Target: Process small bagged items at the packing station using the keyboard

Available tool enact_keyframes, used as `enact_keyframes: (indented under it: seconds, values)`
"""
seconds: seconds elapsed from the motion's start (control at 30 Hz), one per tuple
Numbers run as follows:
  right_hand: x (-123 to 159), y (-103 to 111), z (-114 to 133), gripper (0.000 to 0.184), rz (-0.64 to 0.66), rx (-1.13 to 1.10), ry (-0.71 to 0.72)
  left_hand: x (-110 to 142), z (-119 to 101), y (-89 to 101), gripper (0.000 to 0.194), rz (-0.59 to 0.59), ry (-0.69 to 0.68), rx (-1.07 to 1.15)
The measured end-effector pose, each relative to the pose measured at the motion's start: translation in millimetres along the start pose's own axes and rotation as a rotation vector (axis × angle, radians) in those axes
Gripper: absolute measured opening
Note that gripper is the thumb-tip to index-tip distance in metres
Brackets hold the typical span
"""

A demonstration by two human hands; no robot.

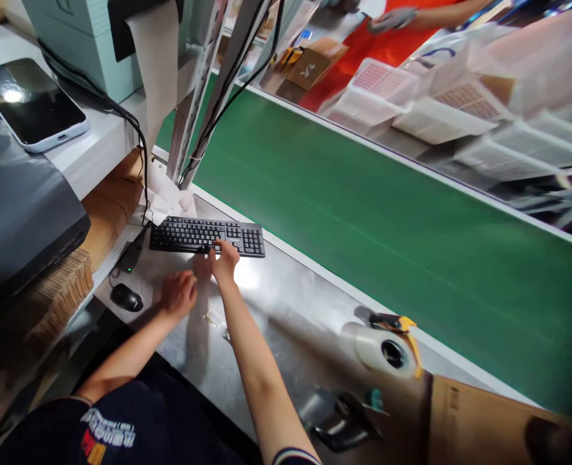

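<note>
A black keyboard (183, 236) lies on the metal worktable, near the green belt. My right hand (224, 260) is at its front edge, fingers apart and fingertips on or just over the keys; I see nothing held in it. My left hand (179, 295) is just in front of the keyboard, above the table, with its fingers curled in loosely and nothing visible in them. To its left rests a black mouse (127, 298). A small clear packet (212, 318) lies between my forearms.
Beyond the table runs a green conveyor belt (363, 213). A clear tape roll (377, 349) with a yellow-tipped dispenser, a black tape dispenser (344, 423) and a cardboard box (484, 420) are at right. A phone (31, 103) lies on the left shelf. Across the belt are white bins (382, 90) and a gloved co-worker.
</note>
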State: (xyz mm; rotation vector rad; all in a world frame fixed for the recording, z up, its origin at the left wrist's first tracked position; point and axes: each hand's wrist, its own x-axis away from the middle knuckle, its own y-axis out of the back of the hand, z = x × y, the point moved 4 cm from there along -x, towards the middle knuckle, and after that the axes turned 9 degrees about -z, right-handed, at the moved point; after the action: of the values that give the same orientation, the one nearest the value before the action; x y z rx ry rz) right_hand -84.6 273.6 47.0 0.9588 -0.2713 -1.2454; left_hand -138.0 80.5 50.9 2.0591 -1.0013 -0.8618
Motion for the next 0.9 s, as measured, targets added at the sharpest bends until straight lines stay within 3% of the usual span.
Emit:
enact_keyframes:
  seconds: [0.07, 0.1, 0.2, 0.3, 0.47, 0.73, 0.9]
  values:
    - [2.6, -0.6, -6.7, 0.029, -0.025, -0.022, -0.042, -31.0, 43.8, 28.4, 0.039, -0.043, 0.183, -0.172]
    - [4.8, -2.0, -9.1, 0.029, -0.028, -0.035, -0.056, -43.7, 60.3, 39.9, 0.044, -0.029, 0.212, -0.240]
    - [14.7, -9.9, -10.4, 0.028, -0.008, -0.082, -0.062, -66.5, 86.5, 58.2, 0.055, 0.074, 0.173, -0.365]
    - [24.6, -17.4, -6.4, 0.031, -0.003, -0.129, -0.052, -69.8, 91.5, 57.8, 0.057, 0.138, 0.134, -0.405]
    - [26.7, -23.3, -5.5, 0.038, -0.021, -0.145, -0.057, -71.8, 93.8, 50.9, 0.061, 0.132, 0.135, -0.402]
    - [-2.1, -38.8, 1.0, 0.042, 0.028, -0.057, -0.076, -92.2, 87.2, 60.3, 0.063, 0.119, 0.109, -0.382]
    - [-22.0, -47.0, 1.4, 0.046, -0.054, -0.008, -0.119, -95.6, 87.0, 59.6, 0.063, 0.139, 0.111, -0.389]
